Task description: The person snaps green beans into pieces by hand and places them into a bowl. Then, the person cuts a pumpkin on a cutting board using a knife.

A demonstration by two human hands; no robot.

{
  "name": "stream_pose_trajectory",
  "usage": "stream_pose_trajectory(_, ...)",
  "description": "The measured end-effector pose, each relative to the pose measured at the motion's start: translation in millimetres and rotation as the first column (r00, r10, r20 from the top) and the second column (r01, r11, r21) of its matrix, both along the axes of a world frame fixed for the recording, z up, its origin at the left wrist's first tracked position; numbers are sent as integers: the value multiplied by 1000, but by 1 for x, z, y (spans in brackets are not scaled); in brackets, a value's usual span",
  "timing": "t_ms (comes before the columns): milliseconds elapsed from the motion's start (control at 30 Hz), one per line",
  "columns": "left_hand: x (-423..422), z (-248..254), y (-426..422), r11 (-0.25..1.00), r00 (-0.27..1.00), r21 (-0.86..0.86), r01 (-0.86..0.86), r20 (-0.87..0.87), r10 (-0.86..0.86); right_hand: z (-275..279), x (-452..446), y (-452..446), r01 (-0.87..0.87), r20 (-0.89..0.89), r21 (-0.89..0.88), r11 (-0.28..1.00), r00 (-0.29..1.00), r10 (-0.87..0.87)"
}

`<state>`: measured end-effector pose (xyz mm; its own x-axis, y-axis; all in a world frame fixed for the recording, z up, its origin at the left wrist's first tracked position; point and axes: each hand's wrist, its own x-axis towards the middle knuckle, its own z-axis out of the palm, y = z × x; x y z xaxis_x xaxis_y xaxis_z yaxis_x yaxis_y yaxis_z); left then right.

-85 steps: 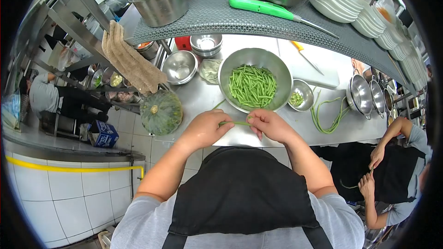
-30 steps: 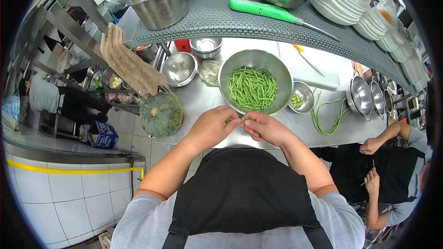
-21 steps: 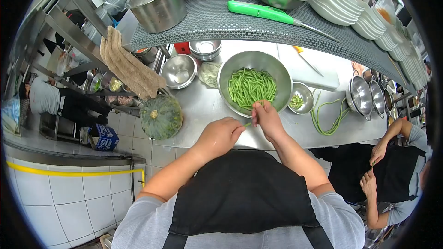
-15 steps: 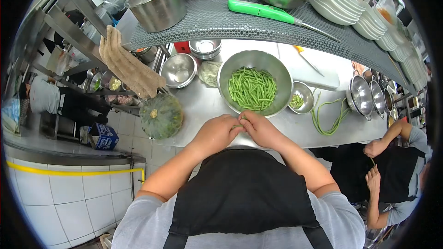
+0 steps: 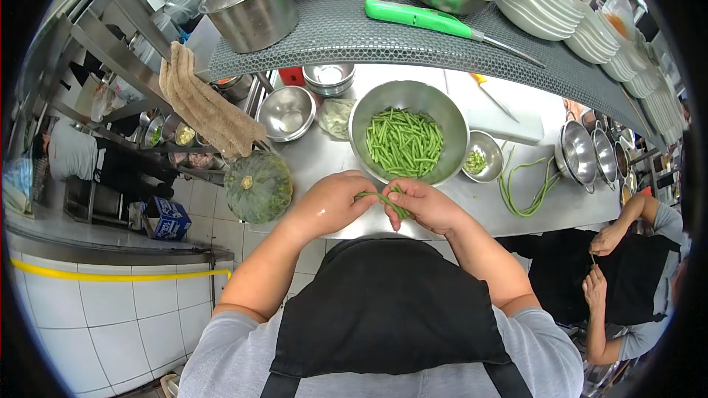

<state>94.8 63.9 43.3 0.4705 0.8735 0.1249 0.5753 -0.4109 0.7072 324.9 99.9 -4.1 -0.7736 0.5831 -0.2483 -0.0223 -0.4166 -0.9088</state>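
Clock centred on the hands. Nearest, at 6: black apron (image 5: 383,309) over grey sleeves. Elbows bent and out wide; forearms slant in from about 8 and 4, converging over the near edge of the steel counter (image 5: 310,206).

Left hand (image 5: 335,203): back of hand upward, fingers curled, thumb and fingertips pinching one end of a green bean (image 5: 399,211). Right hand (image 5: 422,203): turned inward, thumb on top, fingers bent beneath, gripping the bean's other part. More green shows in its fingers; number of pieces unclear. Hands just apart, bean bridging the gap.

At 3, long beans (image 5: 527,195) lie looped on the counter. At 4, well off, a co-worker's hands (image 5: 601,262) hold something thin against a black apron.

At 9, pumpkin (image 5: 258,186). Just past the hands, towards 1: big bowl (image 5: 453,140), a heap of cut beans (image 5: 404,141) inside. At 2, just beside it, small bowl (image 5: 483,156) with green scraps.

Farther: clear bag (image 5: 335,118) at 11; knife (image 5: 498,97) between 1 and 2, on a white board (image 5: 516,131).

Farthest, at 12, shelf (image 5: 324,29) bearing a green-handled tool (image 5: 420,18); pot (image 5: 251,15) at 11, plates (image 5: 535,0) at 1.
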Motion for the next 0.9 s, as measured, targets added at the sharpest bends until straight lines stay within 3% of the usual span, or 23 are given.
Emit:
stream_pose_trajectory(100,3,0,-1,1000,1000,-8,-17,-23,16,1,2,1,-45,9,-52,998,999,46)
stream_pose_trajectory(200,4,-7,-2,999,999,17,-37,-36,38,1,-2,-1,-81,114,65,995,991,73)
stream_pose_trajectory(267,8,-13,-4,998,999,57,-39,-34,41,-4,-5,-4,-55,281,308,950,959,-35)
stream_pose_trajectory(300,14,-17,-7,992,991,56,-111,-62,115,-6,-9,-6,-57,281,309,949,959,-34)
stream_pose_trajectory(367,23,-22,-12,981,978,58,-184,-90,189,-10,-16,-10,164,241,218,962,946,-216)
stream_pose_trajectory(400,27,-24,-13,967,967,50,-251,-29,252,-17,-19,-7,165,241,219,962,946,-217)
stream_pose_trajectory(467,33,-22,-16,949,950,38,-312,32,311,-33,-23,-1,512,163,-48,858,851,-499)
stream_pose_trajectory(567,34,-18,-18,939,937,-31,-343,54,344,-14,-11,5,542,168,41,840,825,-540)
stream_pose_trajectory(633,29,-25,-18,969,969,-2,-248,12,248,-4,-10,-1,438,118,119,891,885,-450)
stream_pose_trajectory(667,29,-27,-19,969,969,-7,-246,10,246,4,-11,-4,241,219,354,904,918,-331)
stream_pose_trajectory(700,30,-26,-17,970,970,-16,-242,-14,241,9,-11,-5,8,343,548,836,910,-234)
stream_pose_trajectory(733,31,-24,-15,971,971,-25,-239,-38,238,-4,-12,-6,29,221,789,613,919,-328)
stream_pose_trajectory(867,7,-9,-11,978,983,-94,-184,3,185,-7,-5,-3,59,181,858,510,895,-407)
stream_pose_trajectory(900,-2,-8,-9,978,987,-133,-161,-11,161,8,1,-2,18,310,702,712,893,-328)
